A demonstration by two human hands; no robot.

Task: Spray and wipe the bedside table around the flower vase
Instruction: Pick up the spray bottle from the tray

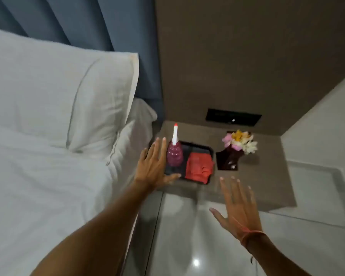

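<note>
The grey-brown bedside table point(267, 182) stands against the wall. On its left half lies a dark tray point(203, 149) holding a pink spray bottle point(174, 157) with a white, red-tipped nozzle and a folded red cloth point(197, 169). To the right, a dark vase point(230, 157) with pink, yellow and white flowers point(240, 141) rests on a dark mat. My left hand point(153, 166) is spread flat just left of the bottle, thumb over the tray's front edge, holding nothing. My right hand point(239, 206) hovers open in front of the table, below the vase.
A bed with white sheets and a pillow point(68, 100) fills the left side, touching the table. Blue curtains point(68, 18) hang behind it. A black switch panel point(233, 117) sits on the wall above the table. Glossy white floor tiles point(187, 246) lie below.
</note>
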